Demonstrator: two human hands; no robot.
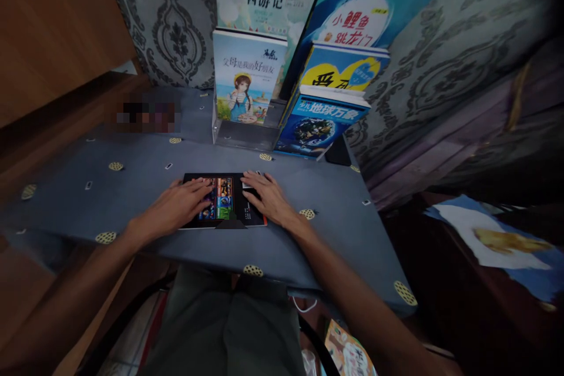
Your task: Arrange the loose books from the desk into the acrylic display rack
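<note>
the table (110,194), spread with a blue-grey cloth printed with yellow fruit, filled most of the space before me, and near its back a clear stand (245,136) held upright children's books (317,126). close to the front edge i saw a black-covered book (238,202) lying flat, its colourful picture panel partly hidden by the left hand (189,197), which lay open and palm down. the right hand (268,198), also open, rested its loosely parted fingers over the book's right side.

Grey-blue covered table (136,188): dark book (225,195) flat beneath left hand (188,202) and right hand (269,198); clear stand (244,137) with books (247,79) beyond both.
</note>
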